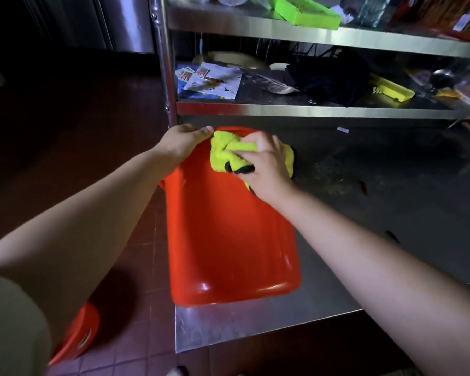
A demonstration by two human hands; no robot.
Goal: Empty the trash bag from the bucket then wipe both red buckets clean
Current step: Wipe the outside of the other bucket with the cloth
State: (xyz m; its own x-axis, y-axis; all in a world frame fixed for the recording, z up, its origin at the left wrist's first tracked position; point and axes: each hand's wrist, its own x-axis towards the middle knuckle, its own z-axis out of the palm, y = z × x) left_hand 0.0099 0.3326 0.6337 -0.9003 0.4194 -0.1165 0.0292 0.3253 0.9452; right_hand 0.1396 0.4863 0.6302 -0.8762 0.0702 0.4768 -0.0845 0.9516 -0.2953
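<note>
The right hand (266,164) is clenched on a bunched yellow cloth (225,153), pressing it against the far end of the red bucket (228,234). The left hand (183,143) grips that same far end at its left corner, steadying it. The bucket lies tipped on a steel shelf (255,324), its near end close to the shelf's near edge and its left side hanging past the shelf's left edge. A hard wipe toward the near side could slide it off onto the tiled floor (136,267) if the left hand slackens. The loose cloth may also bunch and skip patches. A second red bucket (84,332) sits on the floor at near left, partly hidden; whether it is wiped cannot be told.
</note>
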